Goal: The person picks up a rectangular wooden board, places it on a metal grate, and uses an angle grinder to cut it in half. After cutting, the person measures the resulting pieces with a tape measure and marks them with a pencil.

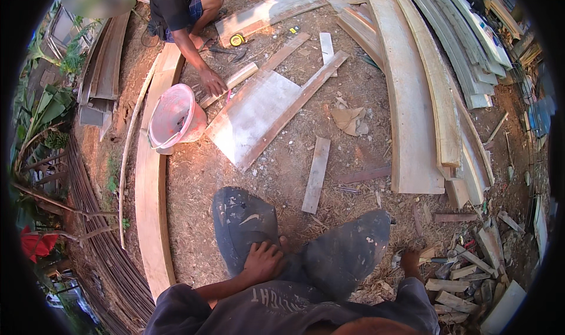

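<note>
My left hand [263, 262] lies on my dark, paint-stained trousers [244, 223] by the left knee, its fingers stretched out, holding nothing. Low on my right side, my right hand [410, 261] is at the edge of a heap of wood offcuts [459, 288]. Right beside it lies a tool with a light handle [432, 260], its head partly lost among the scraps. The fingers of that hand are mostly hidden, so whether it grips the handle does not show. A short, narrow board [316, 175] lies on the ground ahead of my knees.
Another person's hand [213, 83] touches a short timber beside a pink bucket [178, 114]. A panel with wooden edging [259, 114] lies ahead, a yellow tape measure [236, 40] beyond. Long planks [406, 100] are stacked right; a long beam [152, 205] and thin rods [97, 217] lie left.
</note>
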### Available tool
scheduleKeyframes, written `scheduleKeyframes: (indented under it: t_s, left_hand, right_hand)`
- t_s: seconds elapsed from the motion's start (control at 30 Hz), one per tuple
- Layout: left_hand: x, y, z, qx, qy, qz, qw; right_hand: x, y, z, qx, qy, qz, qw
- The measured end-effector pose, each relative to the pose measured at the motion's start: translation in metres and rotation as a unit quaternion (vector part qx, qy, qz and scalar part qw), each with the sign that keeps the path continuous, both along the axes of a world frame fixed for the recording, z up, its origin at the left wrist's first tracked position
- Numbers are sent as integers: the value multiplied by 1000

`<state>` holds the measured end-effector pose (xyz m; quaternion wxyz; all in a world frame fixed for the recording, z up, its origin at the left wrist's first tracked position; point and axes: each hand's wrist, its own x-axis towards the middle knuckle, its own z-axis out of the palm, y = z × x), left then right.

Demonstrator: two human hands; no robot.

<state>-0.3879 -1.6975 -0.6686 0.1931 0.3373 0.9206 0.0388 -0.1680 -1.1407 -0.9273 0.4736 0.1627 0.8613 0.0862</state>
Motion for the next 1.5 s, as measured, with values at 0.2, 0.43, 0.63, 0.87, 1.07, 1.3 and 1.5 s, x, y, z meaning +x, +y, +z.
scheduleKeyframes:
  t_s: [0.2, 0.43, 0.63, 0.87, 1.07, 1.3, 1.5]
  left_hand:
    - [-20, 22, -12, 75, 23, -2, 997]
    - [-51, 47, -18, 119, 31, -27, 992]
    - [-64, 52, -27, 181, 15, -25, 983]
    - [-72, 45, -32, 171, 21, 20, 985]
    - [-81, 37, -33, 149, 31, 64, 986]
    - [-84, 34, -37, 201, 61, 98, 973]
    - [-85, 31, -37, 193, 64, 119, 972]
  right_hand:
    - [-20, -63, 108, -117, 21, -142, 983]
    - [-32, -81, 118, -242, 177, -497, 814]
    - [-59, -78, 100, -239, 195, -388, 868]
    - [-110, -109, 96, -161, 204, -155, 953]
    - [-171, -185, 145, -118, 108, -170, 972]
    - [-156, -184, 107, -118, 136, -134, 974]
    - [-192, -177, 129, -126, 42, -77, 988]
